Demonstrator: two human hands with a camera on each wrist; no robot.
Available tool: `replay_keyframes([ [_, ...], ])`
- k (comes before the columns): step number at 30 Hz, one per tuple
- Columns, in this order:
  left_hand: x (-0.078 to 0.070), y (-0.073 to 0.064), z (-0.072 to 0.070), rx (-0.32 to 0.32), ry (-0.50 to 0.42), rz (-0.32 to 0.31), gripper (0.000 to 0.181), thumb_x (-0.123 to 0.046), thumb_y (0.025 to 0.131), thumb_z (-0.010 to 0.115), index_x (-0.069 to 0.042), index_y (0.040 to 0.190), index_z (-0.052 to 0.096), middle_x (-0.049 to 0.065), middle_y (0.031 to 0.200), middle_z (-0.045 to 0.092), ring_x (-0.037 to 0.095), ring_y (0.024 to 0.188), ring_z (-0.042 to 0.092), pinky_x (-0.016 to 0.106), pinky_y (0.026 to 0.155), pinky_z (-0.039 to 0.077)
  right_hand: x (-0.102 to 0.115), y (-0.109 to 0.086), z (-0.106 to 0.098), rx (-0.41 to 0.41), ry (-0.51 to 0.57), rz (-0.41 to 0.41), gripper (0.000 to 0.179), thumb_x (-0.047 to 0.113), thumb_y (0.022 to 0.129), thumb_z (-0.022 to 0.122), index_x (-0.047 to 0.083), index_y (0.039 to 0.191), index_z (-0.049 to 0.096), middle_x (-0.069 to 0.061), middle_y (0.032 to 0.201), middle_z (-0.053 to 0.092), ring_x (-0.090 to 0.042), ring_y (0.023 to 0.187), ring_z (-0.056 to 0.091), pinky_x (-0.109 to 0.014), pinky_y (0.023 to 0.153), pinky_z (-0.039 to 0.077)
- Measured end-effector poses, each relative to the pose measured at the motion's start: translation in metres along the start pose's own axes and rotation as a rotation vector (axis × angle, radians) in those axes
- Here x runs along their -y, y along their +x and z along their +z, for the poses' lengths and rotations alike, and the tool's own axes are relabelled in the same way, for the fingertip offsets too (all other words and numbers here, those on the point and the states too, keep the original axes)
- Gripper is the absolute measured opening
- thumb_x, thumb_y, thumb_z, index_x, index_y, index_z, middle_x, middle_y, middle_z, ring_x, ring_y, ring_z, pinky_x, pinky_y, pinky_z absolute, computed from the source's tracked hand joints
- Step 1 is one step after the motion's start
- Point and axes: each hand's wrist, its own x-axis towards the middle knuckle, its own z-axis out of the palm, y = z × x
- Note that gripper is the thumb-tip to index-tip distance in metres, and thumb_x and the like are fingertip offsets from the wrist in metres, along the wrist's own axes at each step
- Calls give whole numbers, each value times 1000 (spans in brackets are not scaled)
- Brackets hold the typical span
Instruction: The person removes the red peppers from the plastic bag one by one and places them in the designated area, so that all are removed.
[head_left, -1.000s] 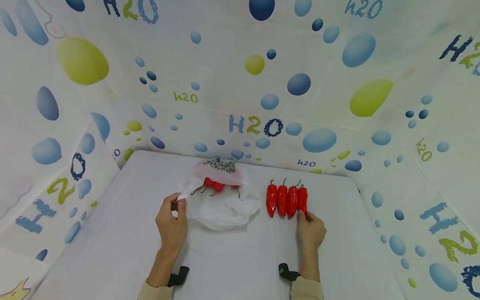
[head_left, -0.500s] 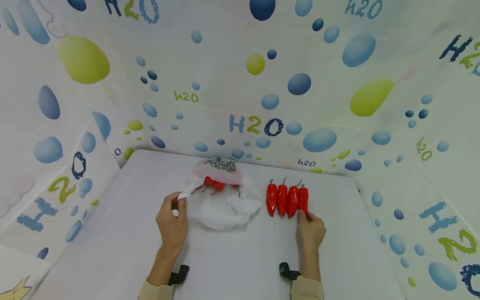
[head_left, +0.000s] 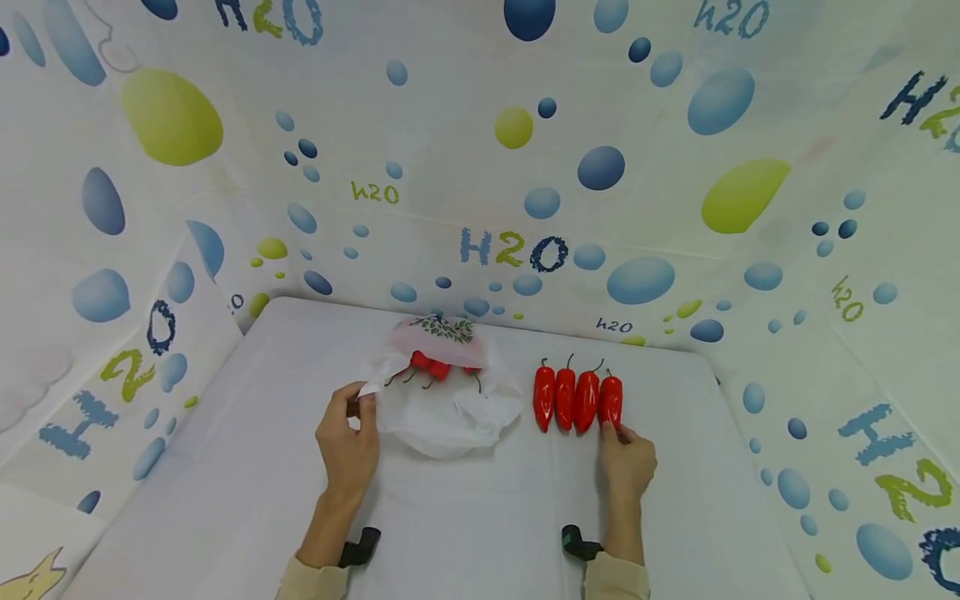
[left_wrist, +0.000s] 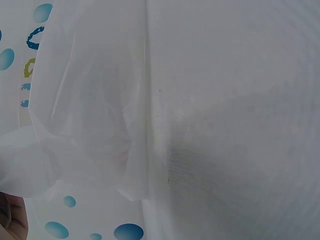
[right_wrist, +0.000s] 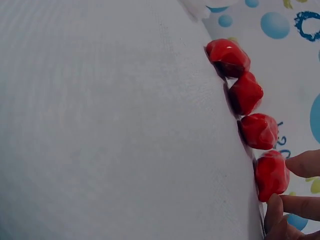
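A thin white plastic bag (head_left: 438, 433) with a green leaf print lies on the table, its mouth towards me. Inside it show several red peppers (head_left: 438, 372), their dark stems pointing out; the rest of them is covered. My left hand (head_left: 348, 442) pinches the bag's left edge between thumb and fingers; in the left wrist view only a bit of that hand (left_wrist: 15, 215) shows. To the right, red chili peppers stand in a side-by-side row, stems away from me. My right hand (head_left: 628, 462) pinches the rightmost pepper (head_left: 611, 398) near its tip, fingers on both sides.
Beside the held pepper lie three more, the leftmost pepper (head_left: 543, 398) closest to the bag. A white cloth covers the table (head_left: 480, 533). Printed sheets with H2O lettering and bubbles form walls (head_left: 420, 125) behind and at both sides.
The rightmost pepper has shifted slightly right with my right hand, and a small gap now shows beside it. My left hand keeps its hold on the bag. The head view has moved slightly.
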Motion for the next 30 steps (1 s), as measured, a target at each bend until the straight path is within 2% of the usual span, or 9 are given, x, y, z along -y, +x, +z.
replay_keyframes([
  [3,-1,0,-1,17,0,-12,18,-2,99,67,2,116,68,13,95,70,12,80,58,18,63,42,1,0,0,-27,-16,3,52,29,100,66,-3,140,62,-33,129,60,-50,118,58,-63,92,51],
  [5,-2,0,-1,25,1,-17,18,-2,99,67,2,117,68,13,96,70,12,81,58,19,63,43,4,-2,3,-53,-37,-25,56,31,99,68,2,146,58,-30,129,54,-46,110,59,-57,86,54],
  [10,-2,0,-1,33,4,-16,19,-2,99,67,2,118,68,13,96,70,13,81,58,21,64,45,28,-12,8,-98,-18,-172,55,32,98,72,9,146,60,-21,123,52,-28,83,60,-34,67,50],
  [13,-2,0,-1,35,5,-17,19,-2,100,67,2,118,68,13,96,70,13,81,58,21,64,44,52,-25,9,-90,25,-258,52,32,97,73,9,142,62,-18,126,52,-22,80,61,-25,66,50],
  [16,-2,0,-1,26,3,-7,18,-1,100,67,2,118,68,13,96,70,12,81,58,20,64,44,73,-36,10,-72,66,-351,48,31,96,76,8,136,64,-15,126,55,-19,88,63,-26,70,55],
  [20,-1,1,1,-4,-2,26,17,1,99,67,4,115,68,12,93,69,11,78,57,24,60,43,90,-45,16,-23,130,-486,37,24,94,79,7,125,71,-7,119,65,-20,101,65,-39,82,59],
  [23,-1,2,2,-20,-4,44,17,3,98,67,4,114,69,12,91,69,10,77,57,24,60,42,96,-50,22,27,168,-569,30,22,94,80,8,120,74,-3,114,69,-20,103,65,-46,87,58],
  [27,-1,1,2,-4,-3,28,17,2,98,66,4,115,68,12,93,69,11,78,57,19,64,43,100,-59,35,87,170,-641,27,24,92,81,13,116,77,1,112,70,-15,100,66,-42,87,59],
  [30,-2,0,1,18,1,8,17,0,99,66,4,116,68,13,95,70,12,79,58,17,67,44,102,-65,47,135,158,-693,24,24,92,82,15,114,78,2,110,71,-16,97,67,-41,83,61],
])
